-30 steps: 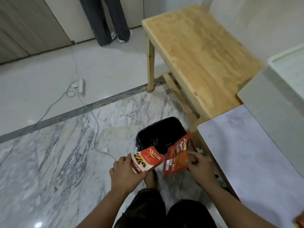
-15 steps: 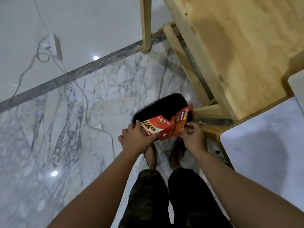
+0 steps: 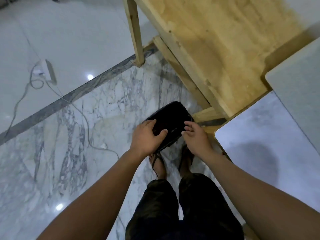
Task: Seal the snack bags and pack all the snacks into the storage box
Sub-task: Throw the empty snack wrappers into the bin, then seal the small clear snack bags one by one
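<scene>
Black and rounded at its corners, the storage box stands on the floor beside the wooden table's foot, lined with dark crinkled plastic; a small pale label inside it is too blurred to read. Both hands are spread over its mouth, empty: the left hand with relaxed fingers and thumb at the near rim, the right hand with fingers loosely splayed. Around lie glossy veined marble floor, a raw pine table, a matte grey-white countertop, and a white power strip with trailing cord.
</scene>
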